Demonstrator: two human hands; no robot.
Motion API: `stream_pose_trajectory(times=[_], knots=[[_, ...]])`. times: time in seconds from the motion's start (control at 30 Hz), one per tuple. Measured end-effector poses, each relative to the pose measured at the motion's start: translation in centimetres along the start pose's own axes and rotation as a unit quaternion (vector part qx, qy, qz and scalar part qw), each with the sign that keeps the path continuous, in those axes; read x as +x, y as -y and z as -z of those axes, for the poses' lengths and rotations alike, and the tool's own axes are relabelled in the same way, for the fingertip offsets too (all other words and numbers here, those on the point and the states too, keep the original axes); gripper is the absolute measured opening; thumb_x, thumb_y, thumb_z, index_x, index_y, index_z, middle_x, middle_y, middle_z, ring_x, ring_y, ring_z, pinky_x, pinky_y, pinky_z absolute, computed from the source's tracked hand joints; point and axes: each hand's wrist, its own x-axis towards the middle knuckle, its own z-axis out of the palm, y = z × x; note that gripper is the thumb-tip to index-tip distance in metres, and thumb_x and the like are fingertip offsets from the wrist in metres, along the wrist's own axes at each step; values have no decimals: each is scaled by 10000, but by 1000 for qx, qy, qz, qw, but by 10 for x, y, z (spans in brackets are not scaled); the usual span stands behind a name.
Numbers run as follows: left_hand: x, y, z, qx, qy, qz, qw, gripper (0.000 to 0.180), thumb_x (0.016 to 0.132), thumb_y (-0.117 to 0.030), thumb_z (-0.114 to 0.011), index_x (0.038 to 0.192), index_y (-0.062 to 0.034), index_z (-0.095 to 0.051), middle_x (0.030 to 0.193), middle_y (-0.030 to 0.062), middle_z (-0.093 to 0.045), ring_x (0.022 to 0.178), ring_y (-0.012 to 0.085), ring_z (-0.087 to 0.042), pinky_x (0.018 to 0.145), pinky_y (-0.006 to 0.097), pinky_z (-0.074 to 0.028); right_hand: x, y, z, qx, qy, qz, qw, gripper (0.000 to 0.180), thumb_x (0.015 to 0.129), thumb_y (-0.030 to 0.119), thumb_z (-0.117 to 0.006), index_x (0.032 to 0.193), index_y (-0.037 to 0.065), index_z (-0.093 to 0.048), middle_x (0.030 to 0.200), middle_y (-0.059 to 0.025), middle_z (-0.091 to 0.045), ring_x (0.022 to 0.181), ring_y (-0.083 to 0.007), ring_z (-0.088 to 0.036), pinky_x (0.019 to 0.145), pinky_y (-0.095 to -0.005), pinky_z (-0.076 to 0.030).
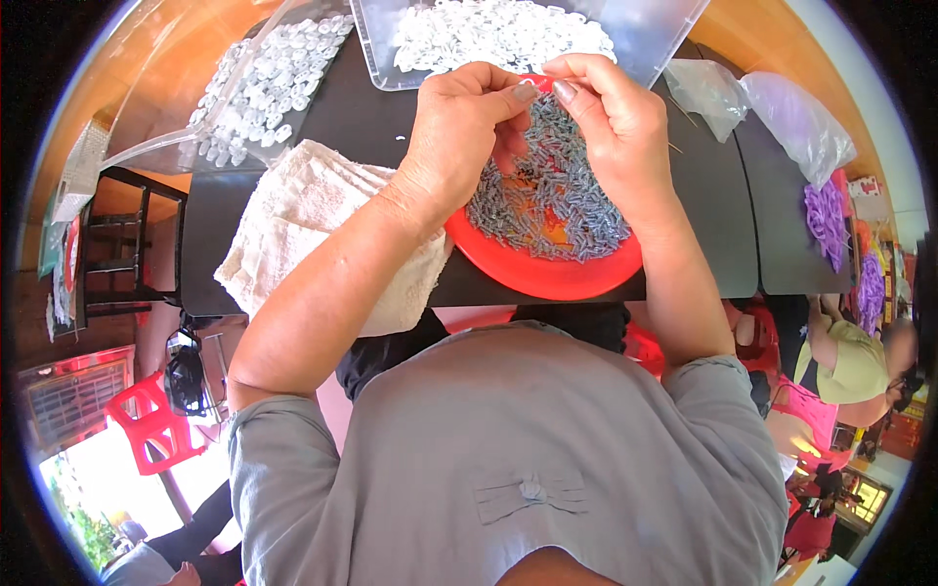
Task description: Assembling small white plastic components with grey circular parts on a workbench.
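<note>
Evidently, the left hand [459,127] and right hand [630,132] curl thumb toward forefinger above the red dish's [542,278] far edge; whether they pinch anything is too small to tell. Below them, slim, ridged, grey-blue pieces [591,220] lie heaped inside, glossy and jumbled. Leftward rests a crumpled cream cloth [293,210]; beyond, a clear bin [383,74] holds small white pieces [498,34].

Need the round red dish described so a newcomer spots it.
On the black tabletop, find the clear plastic bin of white pieces. The round red dish sits on its near side, right of the cream cloth. Unlike those neighbours, it is round, red and holds small grey pieces.
</note>
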Motion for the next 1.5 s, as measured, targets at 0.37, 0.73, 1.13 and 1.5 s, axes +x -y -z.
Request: stream_pose_trajectory(times=[0.37, 0.73, 1.13, 1.5], knots=[[-1, -1, -2, 33, 13, 1, 999, 171, 906, -170, -646, 889, 0, -625, 702, 33, -597, 551, 109, -553, 462, 237, -436, 1, 3, 5, -119, 36, 75, 989, 79, 890, -2, -596, 966, 11, -584, 829, -129, -658, 713, -257, -650, 626, -320, -486], [-4, 1, -2, 72, -4, -14, 997, 150, 920, -155, -623, 885, -9, -624, 702, 16, -595, 561, 83, -542, 464, 213, -419, -3, 8, 3, -65, 52, 28, 996, 113, 874, -58, -555, 969, -3, -577, 793, -131, -646, 694, -239, -640, 626, -320, -485], [-7, 2, -6, 124, -27, -62, 990, 154, 892, -97, -620, 852, 51, -603, 645, 43, -585, 534, 91, -536, 483, 248, -432, -2, 9, 5, -87, 92, 25, 992, 132, 848, -78, -532, 957, -10, -561, 765, -149, -623, 689, -268, -631, 630, -342, -486], [-5, 24, -4, 244, -76, -182, 950, 95, 910, -73, -619, 853, 3, -619, 659, 0, -563, 565, 52, -494, 476, 210, -389, -8, 7, -9, -102, 58, 15, 993, 96, 832, -80, -546, 904, -18, -563, 746, -150, -621, 678, -266, -628, 614, -333, -481]])
